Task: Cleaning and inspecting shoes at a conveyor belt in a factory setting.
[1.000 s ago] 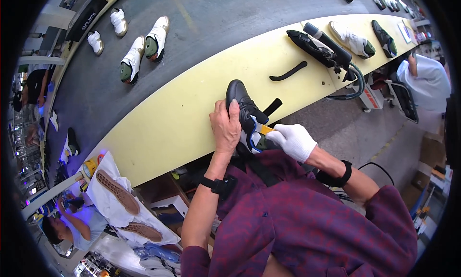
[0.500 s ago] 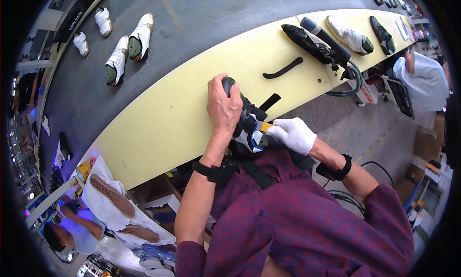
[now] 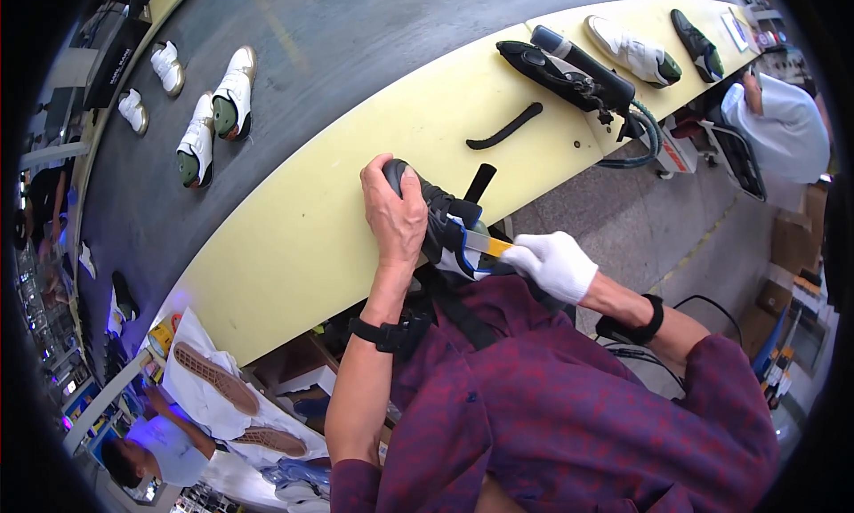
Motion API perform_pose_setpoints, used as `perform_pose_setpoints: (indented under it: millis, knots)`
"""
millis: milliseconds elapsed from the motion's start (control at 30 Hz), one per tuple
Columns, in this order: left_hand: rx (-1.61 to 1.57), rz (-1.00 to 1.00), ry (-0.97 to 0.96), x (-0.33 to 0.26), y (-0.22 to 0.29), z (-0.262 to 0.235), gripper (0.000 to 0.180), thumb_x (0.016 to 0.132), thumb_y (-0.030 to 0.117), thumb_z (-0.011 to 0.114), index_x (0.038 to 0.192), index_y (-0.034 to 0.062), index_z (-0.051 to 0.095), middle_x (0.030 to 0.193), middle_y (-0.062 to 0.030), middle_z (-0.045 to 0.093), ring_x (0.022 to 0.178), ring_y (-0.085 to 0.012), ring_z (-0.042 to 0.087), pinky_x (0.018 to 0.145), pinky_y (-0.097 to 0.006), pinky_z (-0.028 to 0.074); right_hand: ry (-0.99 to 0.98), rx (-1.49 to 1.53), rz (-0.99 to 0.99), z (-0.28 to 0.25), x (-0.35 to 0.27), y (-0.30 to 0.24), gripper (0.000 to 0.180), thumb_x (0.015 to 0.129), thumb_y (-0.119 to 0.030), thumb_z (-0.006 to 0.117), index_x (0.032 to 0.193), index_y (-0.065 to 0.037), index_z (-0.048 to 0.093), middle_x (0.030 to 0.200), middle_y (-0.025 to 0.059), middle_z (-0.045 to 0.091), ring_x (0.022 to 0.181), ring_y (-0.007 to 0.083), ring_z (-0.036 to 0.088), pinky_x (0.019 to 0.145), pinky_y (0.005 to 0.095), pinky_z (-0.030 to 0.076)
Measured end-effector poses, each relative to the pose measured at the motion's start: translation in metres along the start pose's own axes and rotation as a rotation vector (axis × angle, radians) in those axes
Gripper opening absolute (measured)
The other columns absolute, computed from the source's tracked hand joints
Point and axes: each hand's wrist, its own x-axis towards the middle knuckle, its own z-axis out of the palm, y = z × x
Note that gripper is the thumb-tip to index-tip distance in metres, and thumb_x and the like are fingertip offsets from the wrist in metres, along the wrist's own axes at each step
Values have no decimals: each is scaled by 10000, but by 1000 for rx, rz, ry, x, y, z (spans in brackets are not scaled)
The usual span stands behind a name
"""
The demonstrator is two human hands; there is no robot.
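Note:
A dark sneaker (image 3: 438,224) with white and green parts and a blue-edged opening is held against my lap at the table's edge. My bare left hand (image 3: 396,219) is wrapped round its toe. My right hand (image 3: 556,266), in a white glove, closes on a flat metal blade with a yellow handle (image 3: 489,245). The blade's far end reaches into the shoe's opening, where its tip is hidden. A short black strap (image 3: 481,183) sticks out beside the shoe onto the table. A curved black strip (image 3: 505,127) lies farther off on the tabletop.
On the pale yellow table (image 3: 294,237), a black cylinder-bodied device (image 3: 587,72) with a hose lies at the right, past it a white sneaker (image 3: 632,50) and a dark sneaker (image 3: 696,46). White sneakers (image 3: 213,113) stand on the grey belt. Brown soles (image 3: 216,379) lie left; co-workers sit either side.
My view has shifted slightly, so the table and belt appear farther left. The right hand has drawn back a little, and more of the metal blade shows outside the shoe.

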Motion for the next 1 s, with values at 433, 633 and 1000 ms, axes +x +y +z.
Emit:
perform_pose_setpoints:
  millis: [433, 633, 1000]
  knots:
    - [-37, 24, 30, 1, 8, 12, 366, 968, 152, 584, 1287, -27, 575, 1237, -237, 599, 1157, -400, 580, 1042, -495, 457, 101, -138, -18, 7, -7, 15, 340, 1054, -362, 636, 940, -50, 708, 801, 240, 680, 758, 447, 683, 639, 485, 524]
    - [-87, -10, 48, -3, 13, 12, 330, 965, 119, 575, 1265, -19, 590, 1224, -216, 603, 1152, -385, 565, 1034, -490, 453, 60, 161, -63, 20, 9, 28, 352, 1058, -356, 635, 917, -40, 699, 757, 220, 675, 718, 424, 687, 625, 475, 522]
    - [-71, -55, 49, -1, 16, 12, 309, 973, 113, 573, 1250, -23, 588, 1214, -211, 604, 1128, -374, 585, 1022, -483, 462, 210, -124, -258, 22, 26, 23, 378, 1053, -378, 633, 861, -57, 688, 676, 192, 644, 645, 406, 683, 594, 478, 529]
